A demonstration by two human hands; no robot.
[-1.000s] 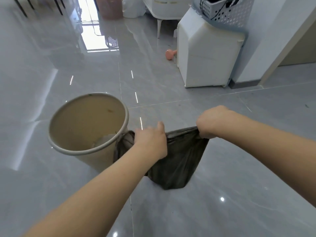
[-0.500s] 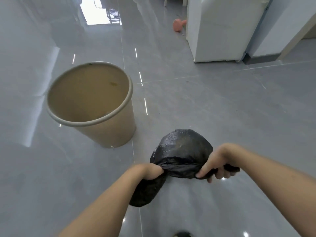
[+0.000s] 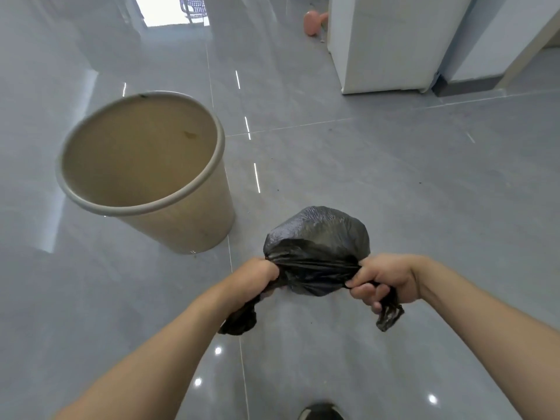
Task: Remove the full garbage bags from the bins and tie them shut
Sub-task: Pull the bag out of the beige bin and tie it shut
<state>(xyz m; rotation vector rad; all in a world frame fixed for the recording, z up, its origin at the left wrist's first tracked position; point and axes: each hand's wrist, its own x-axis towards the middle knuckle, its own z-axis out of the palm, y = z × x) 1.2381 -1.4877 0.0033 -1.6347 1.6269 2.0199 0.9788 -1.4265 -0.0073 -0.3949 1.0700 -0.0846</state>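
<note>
**Bag out of the bin, knot being started**

While both of my hands pull outward on the black garbage bag [image 3: 316,247], I read the step as the tying, not the lifting. My left hand [image 3: 257,277] has its fingers clamped round one twisted tail of the bag's mouth, and the loose end of that tail hangs below the fist toward the near side. My right hand [image 3: 383,281] has its fingers curled tight on the other tail, whose frayed end droops just under the knuckles. Between the two fists the plastic is drawn taut into a band across the neck, and the bulging body of the bag swells up on the far side of that band (I cannot tell whether it rests on the floor [image 3: 394,177] or hangs just clear of it).

The tan bin [image 3: 169,219] stands to the left and farther off, near the bag but apart from it, with no liner visible in it, so I judge the removal for this bin done.

By my judgement no knot is set yet, though my fists hide whether the tails have already been crossed. The next move calls for bringing the two tails together over the neck, crossing one under the other and pulling them snug, keeping tension so the gathered mouth does not slip open. Thin plastic stretched this hard could tear.

A dark shoe tip [image 3: 321,413] shows at the near edge.
</note>
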